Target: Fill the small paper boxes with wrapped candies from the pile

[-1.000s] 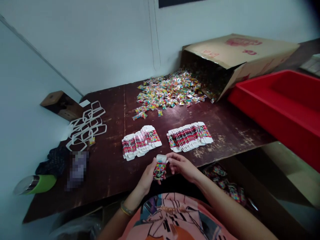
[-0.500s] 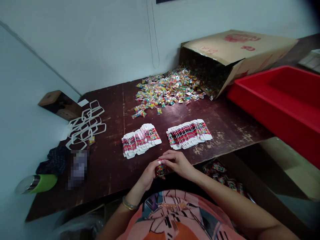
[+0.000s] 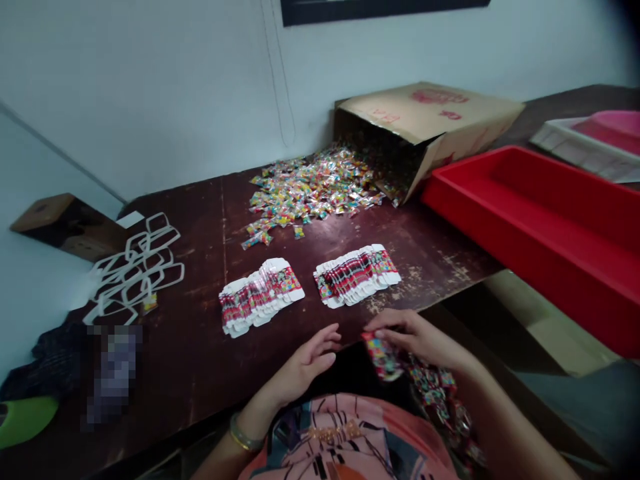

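Note:
My right hand (image 3: 417,337) grips a small colourful printed carton (image 3: 383,357) by its upper end, past the table's front edge. Below and right of it, many similar small cartons (image 3: 445,393) lie in a box under the table edge, partly hidden by my forearm. My left hand (image 3: 313,360) is empty with its fingers apart, at the table's front edge. Beyond the hands lie two fanned stacks of flat printed cartons, a left stack (image 3: 263,293) and a right stack (image 3: 357,273).
Small wrapped candies (image 3: 315,183) spill from a cardboard box (image 3: 430,110) at the back. A red tray (image 3: 535,227) juts over the right side. White plastic frames (image 3: 135,280), a brown box (image 3: 67,227) and a dark cloth (image 3: 45,360) sit at the left.
Both hands were together on the carton; now the left has let go and my right hand has carried it to the right, over the box of cartons. The view has turned right.

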Motion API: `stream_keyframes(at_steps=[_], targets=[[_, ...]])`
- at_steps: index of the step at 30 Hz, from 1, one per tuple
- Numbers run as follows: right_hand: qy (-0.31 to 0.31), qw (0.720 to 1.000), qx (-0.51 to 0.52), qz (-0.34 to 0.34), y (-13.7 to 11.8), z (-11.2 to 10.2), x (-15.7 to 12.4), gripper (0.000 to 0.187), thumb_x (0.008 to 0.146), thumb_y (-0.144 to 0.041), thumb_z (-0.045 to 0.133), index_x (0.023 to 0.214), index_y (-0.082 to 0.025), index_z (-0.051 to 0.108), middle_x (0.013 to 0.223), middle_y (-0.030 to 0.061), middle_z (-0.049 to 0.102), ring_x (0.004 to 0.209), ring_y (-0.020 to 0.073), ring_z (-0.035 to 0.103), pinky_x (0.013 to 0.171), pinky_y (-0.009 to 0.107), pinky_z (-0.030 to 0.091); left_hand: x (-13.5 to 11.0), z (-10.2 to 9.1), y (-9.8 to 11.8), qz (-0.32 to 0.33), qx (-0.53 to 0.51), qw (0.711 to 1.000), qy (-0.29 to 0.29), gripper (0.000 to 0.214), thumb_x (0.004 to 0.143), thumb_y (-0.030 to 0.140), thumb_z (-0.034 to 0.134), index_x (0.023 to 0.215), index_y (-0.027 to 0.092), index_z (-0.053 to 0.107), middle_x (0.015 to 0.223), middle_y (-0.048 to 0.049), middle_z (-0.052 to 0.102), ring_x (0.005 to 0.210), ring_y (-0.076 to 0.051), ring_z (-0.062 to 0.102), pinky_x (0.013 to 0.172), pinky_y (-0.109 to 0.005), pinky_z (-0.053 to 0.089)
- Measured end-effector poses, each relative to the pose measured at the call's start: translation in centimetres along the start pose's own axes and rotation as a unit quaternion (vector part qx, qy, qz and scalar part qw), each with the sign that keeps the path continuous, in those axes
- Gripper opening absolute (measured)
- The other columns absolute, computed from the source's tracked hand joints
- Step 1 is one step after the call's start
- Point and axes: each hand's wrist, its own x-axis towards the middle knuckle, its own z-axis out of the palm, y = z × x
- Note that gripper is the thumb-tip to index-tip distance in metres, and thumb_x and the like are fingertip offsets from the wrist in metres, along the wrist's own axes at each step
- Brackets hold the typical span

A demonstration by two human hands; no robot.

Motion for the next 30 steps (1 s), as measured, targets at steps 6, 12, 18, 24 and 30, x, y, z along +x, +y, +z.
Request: stream_keyframes(at_steps=[6,12,18,24,30], targets=[[0.148,0.96,-0.237,0.021,7.4,-8.5,1.5,0.052,0.083,-0.034,0.063,0.133,-0.024,0.052,0.141,0.0117,0.046,0.13,0.0284,0.041,0.108,0.048,0.03,1.3,-0.3,-0.5,-0.059,0.039,0.997,0.017,0.047,0.083,0.043,0.057,0.123,0.018,0.055,0.112,-0.0112,0.061,0.097,-0.022,0.058,0.083,-0.035,0.046],[0.084,0.965,-0.247,-0.035,11.0,-11.6,5.7,0.03,0.086,-0.031,0.059,0.114,-0.024,0.067,0.124,0.0106,0.062,0.118,0.0243,0.054,0.104,0.042,0.036,0.8,-0.3,-1.3,-0.096,0.058,0.994,0.002,0.047,0.08,0.046,0.061,0.119,0.02,0.059,0.109,-0.0097,0.061,0.095,-0.022,0.058,0.081,-0.035,0.045],[0.13,0.965,-0.214,-0.073,11.1,-11.7,3.6,0.025,0.086,-0.041,0.06,0.086,-0.021,0.075,0.091,0.0075,0.073,0.089,0.0197,0.066,0.084,0.03,0.05,0.5,-0.7,-2.2,-0.105,0.035,0.994,0.025,0.048,0.078,0.05,0.063,0.116,0.02,0.061,0.106,-0.0099,0.062,0.093,-0.022,0.059,0.079,-0.033,0.046],[0.319,0.925,-0.191,-0.077,7.9,-7.0,1.4,0.032,0.093,-0.041,0.048,0.09,-0.02,0.071,0.093,0.0102,0.07,0.089,0.0223,0.064,0.082,0.038,0.05,1.3,0.2,-0.8,-0.074,-0.029,0.997,0.026,0.051,0.077,0.051,0.064,0.117,0.019,0.062,0.111,-0.0134,0.064,0.104,-0.027,0.058,0.087,-0.038,0.044],[0.187,0.891,-0.206,-0.359,0.0,7.2,1.9,0.019,0.09,-0.044,0.054,0.091,-0.03,0.066,0.089,-0.0033,0.071,0.091,0.0157,0.062,0.088,0.032,0.047,2.1,0.8,0.7,-0.042,-0.178,0.979,0.092,0.049,0.07,0.039,0.074,0.113,0.017,0.063,0.113,-0.0113,0.067,0.111,-0.03,0.057,0.092,-0.038,0.044]])
